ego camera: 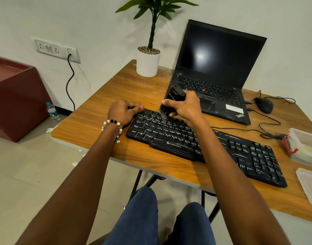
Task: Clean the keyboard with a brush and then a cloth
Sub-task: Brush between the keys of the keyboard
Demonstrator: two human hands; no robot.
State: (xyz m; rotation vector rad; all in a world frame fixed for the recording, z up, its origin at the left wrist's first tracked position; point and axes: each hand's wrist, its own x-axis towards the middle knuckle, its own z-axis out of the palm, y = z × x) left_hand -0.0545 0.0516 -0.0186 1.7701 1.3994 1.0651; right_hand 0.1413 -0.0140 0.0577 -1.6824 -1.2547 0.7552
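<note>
A black keyboard [213,147] dusted with white specks lies slantwise on the wooden table [98,124]. My right hand [185,106] grips a black brush [173,101] by its body, bristles down on the keys near the keyboard's top left rows. My left hand [123,112] rests at the keyboard's top left corner, fingers curled against its edge and holding it steady. No cloth is in sight.
An open black laptop [218,71] stands behind the keyboard, a potted plant [148,61] to its left, a wired mouse [263,105] to its right. A clear plastic box [303,145] and its lid [310,188] sit at the right edge. A water bottle [52,111] stands on the floor.
</note>
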